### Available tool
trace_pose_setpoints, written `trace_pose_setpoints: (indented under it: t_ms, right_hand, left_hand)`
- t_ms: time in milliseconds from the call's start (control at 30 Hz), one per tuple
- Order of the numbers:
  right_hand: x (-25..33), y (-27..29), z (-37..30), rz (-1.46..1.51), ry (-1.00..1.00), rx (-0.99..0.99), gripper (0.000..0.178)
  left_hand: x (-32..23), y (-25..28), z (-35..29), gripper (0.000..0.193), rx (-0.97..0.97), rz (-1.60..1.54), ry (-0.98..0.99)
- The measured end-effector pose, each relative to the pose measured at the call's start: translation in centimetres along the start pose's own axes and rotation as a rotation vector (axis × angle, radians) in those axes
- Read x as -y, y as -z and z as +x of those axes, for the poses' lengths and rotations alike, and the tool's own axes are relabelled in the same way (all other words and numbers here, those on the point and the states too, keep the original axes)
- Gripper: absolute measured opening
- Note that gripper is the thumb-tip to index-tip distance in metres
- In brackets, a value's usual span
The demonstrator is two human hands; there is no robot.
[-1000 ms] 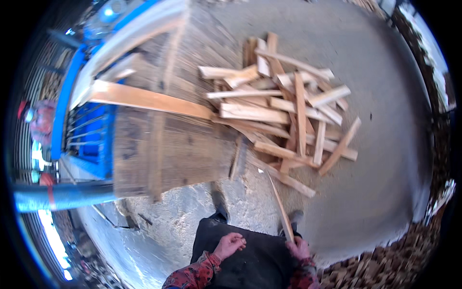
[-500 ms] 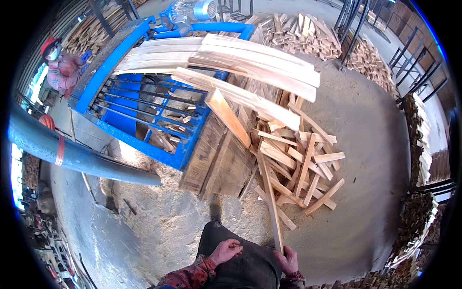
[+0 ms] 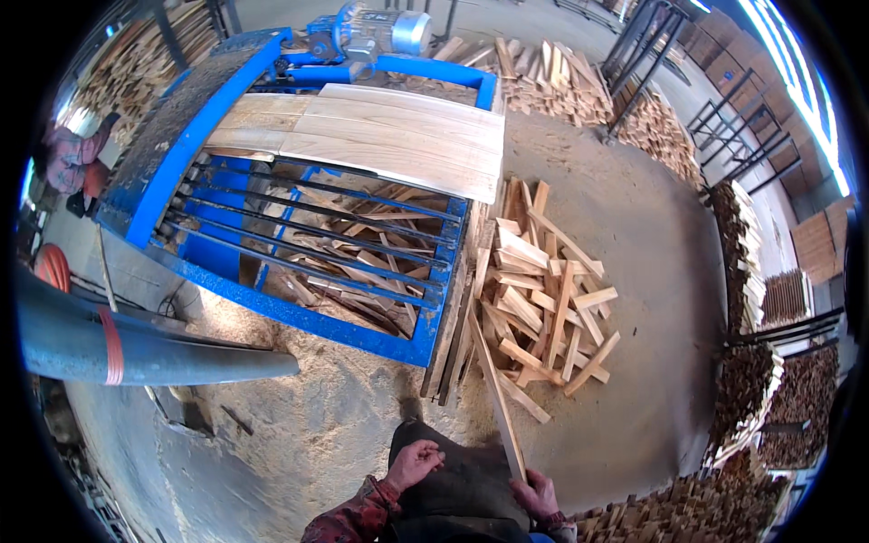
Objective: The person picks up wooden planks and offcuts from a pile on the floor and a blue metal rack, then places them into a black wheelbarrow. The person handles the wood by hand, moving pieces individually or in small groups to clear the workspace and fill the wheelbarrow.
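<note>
My right hand (image 3: 536, 493) is closed round the lower end of a long, narrow wooden strip (image 3: 497, 398). The strip slants up and left, its far end beside the right end of the blue machine frame (image 3: 335, 337). My left hand (image 3: 416, 464) hovers over my dark-clothed lap, its fingers curled with nothing visible in them. Pale boards (image 3: 398, 136) lie side by side across the far part of the machine. Dark bars (image 3: 312, 220) span its nearer part, with loose wood pieces under them. Right of the machine, short wooden offcuts (image 3: 552, 308) form a jumbled heap on the floor.
A thick grey pipe (image 3: 199, 364) juts in from the left. An electric motor (image 3: 389, 33) tops the machine's far side. Stacked wood (image 3: 656, 131) and black metal racks (image 3: 747, 127) stand at the right. A co-worker (image 3: 71, 158) is at the far left. Sawdust covers the floor.
My view has shifted. A long board and a short piece that slanted off the machine's right end no longer show there. The brown wood panel at that end now appears edge-on. My right hand keeps the strip.
</note>
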State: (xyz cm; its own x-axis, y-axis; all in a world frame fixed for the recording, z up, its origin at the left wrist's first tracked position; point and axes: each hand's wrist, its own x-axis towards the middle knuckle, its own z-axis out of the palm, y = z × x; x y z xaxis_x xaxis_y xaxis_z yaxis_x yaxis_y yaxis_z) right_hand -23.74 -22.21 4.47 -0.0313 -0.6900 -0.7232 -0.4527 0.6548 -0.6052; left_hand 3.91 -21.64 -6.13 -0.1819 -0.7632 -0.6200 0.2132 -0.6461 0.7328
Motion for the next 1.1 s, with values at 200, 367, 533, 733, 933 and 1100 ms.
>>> trace_pose_setpoints:
  t_ms: [200,367,533,733,933,1100]
  right_hand:
    - [3.2,-1.0,-0.7,-0.038,0.062,-0.083,0.031]
    - [2.0,1.5,-3.8,-0.301,0.303,-0.178,0.035]
    - [6.2,3.9,-4.9,-0.378,0.455,-0.144,0.037]
    - [8.2,4.6,3.2,-0.338,0.548,-0.187,0.036]
    - [6.8,8.2,4.7,-0.217,0.458,-0.253,0.029]
    - [3.1,11.1,6.8,0.079,0.174,-0.375,0.026]
  left_hand:
    - [-2.2,1.5,-0.6,0.029,-0.008,-0.013,0.005]
    - [-3.5,1.8,-1.3,0.029,-0.062,-0.044,-0.037]
    - [-4.3,1.2,-0.5,0.029,-0.088,-0.023,0.002]
    - [-6.7,-1.7,2.6,0.03,-0.07,0.03,-0.057]
    - [-9.5,-4.4,4.7,0.03,-0.096,0.037,-0.044]
    - [-10.1,-6.5,6.1,0.029,-0.113,0.022,-0.009]
